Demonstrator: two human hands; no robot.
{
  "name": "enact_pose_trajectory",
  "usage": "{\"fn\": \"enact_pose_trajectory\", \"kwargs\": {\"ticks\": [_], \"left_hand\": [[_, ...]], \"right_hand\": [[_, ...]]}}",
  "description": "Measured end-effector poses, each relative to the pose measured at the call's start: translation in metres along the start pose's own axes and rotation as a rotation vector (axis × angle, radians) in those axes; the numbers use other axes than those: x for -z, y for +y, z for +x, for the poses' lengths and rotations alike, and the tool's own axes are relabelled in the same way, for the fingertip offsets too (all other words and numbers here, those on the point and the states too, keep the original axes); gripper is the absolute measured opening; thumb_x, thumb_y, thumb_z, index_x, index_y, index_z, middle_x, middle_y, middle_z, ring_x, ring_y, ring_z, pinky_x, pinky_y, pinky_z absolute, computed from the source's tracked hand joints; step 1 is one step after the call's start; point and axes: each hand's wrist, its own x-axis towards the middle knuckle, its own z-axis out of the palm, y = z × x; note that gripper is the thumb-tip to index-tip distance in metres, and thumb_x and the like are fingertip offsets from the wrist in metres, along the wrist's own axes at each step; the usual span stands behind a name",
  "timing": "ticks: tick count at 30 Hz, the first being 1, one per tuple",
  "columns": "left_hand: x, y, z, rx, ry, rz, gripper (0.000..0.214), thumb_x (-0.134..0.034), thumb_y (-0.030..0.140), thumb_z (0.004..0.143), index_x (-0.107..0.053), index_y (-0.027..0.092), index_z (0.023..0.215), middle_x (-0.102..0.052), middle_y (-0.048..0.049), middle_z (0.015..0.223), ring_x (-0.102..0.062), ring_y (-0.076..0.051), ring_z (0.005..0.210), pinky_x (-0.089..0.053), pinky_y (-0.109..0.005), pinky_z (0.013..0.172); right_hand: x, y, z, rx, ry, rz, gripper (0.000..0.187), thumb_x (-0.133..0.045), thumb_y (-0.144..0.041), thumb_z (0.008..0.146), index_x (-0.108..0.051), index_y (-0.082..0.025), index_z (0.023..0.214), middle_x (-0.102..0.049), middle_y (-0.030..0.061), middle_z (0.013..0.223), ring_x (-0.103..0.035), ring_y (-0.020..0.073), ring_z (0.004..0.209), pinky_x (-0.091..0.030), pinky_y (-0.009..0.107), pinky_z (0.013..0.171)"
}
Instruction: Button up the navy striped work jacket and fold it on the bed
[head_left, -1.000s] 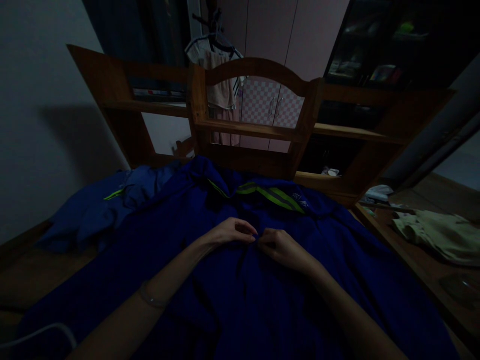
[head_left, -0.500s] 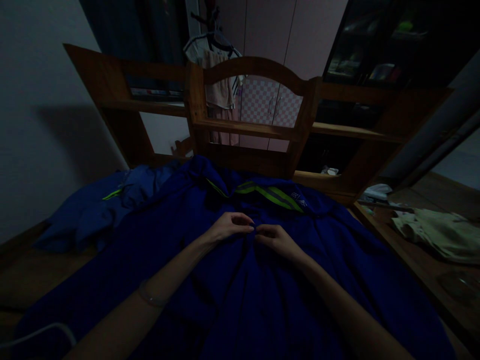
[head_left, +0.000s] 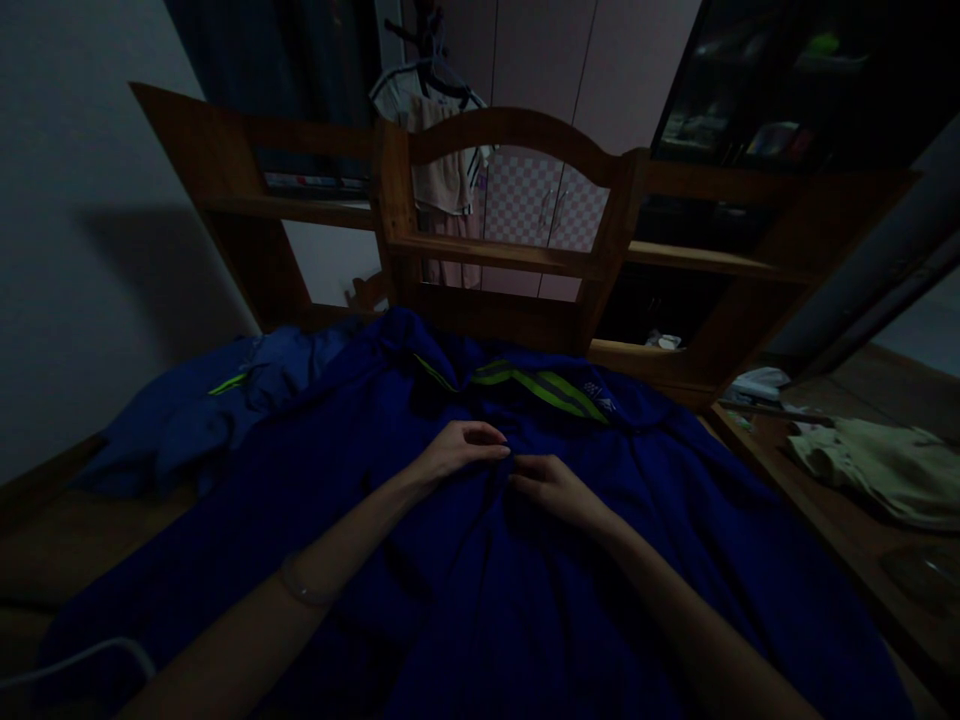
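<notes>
A dark blue jacket [head_left: 465, 560] with yellow-green and grey reflective stripes [head_left: 551, 390] lies spread out before me. My left hand [head_left: 465, 447] pinches the jacket's front edge near its middle, thumb and fingertips together. Just to the right, my right hand [head_left: 553, 485] has its fingers curled closed on the same front edge. The two sets of fingertips are almost touching. Dim light hides any button or fastener between them. A bracelet [head_left: 304, 590] circles my left forearm.
Behind the jacket stands a wooden headboard [head_left: 510, 260] with shelves. Another blue garment [head_left: 202, 410] lies at the left by the wall. Pale folded cloth [head_left: 881, 470] rests on the right. A white cable [head_left: 97, 652] runs in at the lower left.
My right hand's fingers have curled in slightly. Both hands stay at the same place on the jacket, and the view has shifted a little.
</notes>
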Motion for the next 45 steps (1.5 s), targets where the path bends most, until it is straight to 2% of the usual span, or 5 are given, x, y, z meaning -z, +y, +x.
{"fn": "enact_pose_trajectory", "kwargs": {"ticks": [5,10,19,30,45], "left_hand": [[0.003,0.002,0.001,0.017,0.045,-0.093,0.038,-0.078,0.034,0.060,-0.067,0.014,0.090,-0.068,-0.0040,0.080,-0.062,-0.013,0.070,-0.047,-0.023,0.068],[0.004,-0.003,0.001,0.020,0.004,-0.036,0.035,-0.077,0.034,0.061,-0.068,0.013,0.087,-0.068,-0.0052,0.080,-0.062,-0.013,0.070,-0.047,-0.024,0.067],[0.003,-0.005,0.001,0.012,0.000,-0.019,0.031,-0.075,0.036,0.063,-0.069,0.013,0.085,-0.069,-0.0047,0.078,-0.063,-0.013,0.068,-0.047,-0.022,0.065],[-0.001,-0.005,-0.001,-0.025,0.003,-0.044,0.037,-0.072,0.042,0.066,-0.070,0.010,0.086,-0.071,-0.0089,0.078,-0.065,-0.016,0.070,-0.050,-0.026,0.069],[0.003,0.003,-0.004,-0.057,-0.014,0.077,0.030,-0.071,0.037,0.068,-0.070,0.012,0.084,-0.070,-0.0067,0.075,-0.064,-0.014,0.068,-0.049,-0.024,0.068]], "right_hand": [[0.005,0.000,0.005,-0.122,0.160,0.494,0.048,-0.072,-0.035,0.069,-0.061,-0.019,0.113,-0.053,-0.0034,0.062,-0.034,0.0054,0.046,-0.024,0.021,0.044],[0.011,-0.001,0.008,-0.022,0.264,0.750,0.038,-0.070,-0.032,0.071,-0.065,-0.025,0.108,-0.062,0.0002,0.089,-0.044,0.0060,0.056,-0.030,0.020,0.047],[0.014,-0.004,0.007,0.018,0.309,0.621,0.032,-0.068,-0.038,0.073,-0.068,-0.021,0.101,-0.063,0.0026,0.081,-0.052,0.0129,0.066,-0.037,0.024,0.057],[0.009,-0.008,0.005,0.073,0.374,0.016,0.035,-0.064,-0.044,0.073,-0.071,-0.016,0.092,-0.055,-0.0007,0.060,-0.039,0.0087,0.050,-0.028,0.023,0.048],[0.010,-0.004,0.007,-0.014,0.324,0.048,0.037,-0.064,-0.046,0.072,-0.071,-0.013,0.088,-0.057,-0.0002,0.060,-0.044,0.0092,0.050,-0.031,0.022,0.048]]}}
